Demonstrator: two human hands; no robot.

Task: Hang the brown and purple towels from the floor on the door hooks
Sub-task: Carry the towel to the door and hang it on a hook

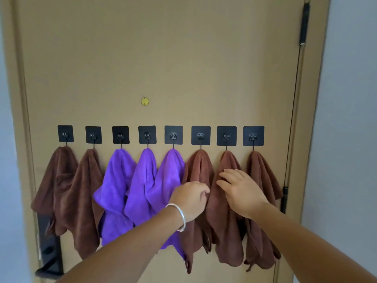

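A: Towels (225,201) are all hung on the door hooks (226,136); soft, light cloth, easily slipped off.

B: Agreed. Left hand (191,198) is curled, pinching one brown fold; right hand (240,190) is laid spread on it.

A tan door (163,58) fills most of the view, with a small brass peephole (145,101) at its middle. A black handle plate (50,248) sits at its lower left edge, and a black closer rod (304,23) runs down its right edge. Pale grey wall (350,119) flanks the frame on both sides. The light is soft and even.
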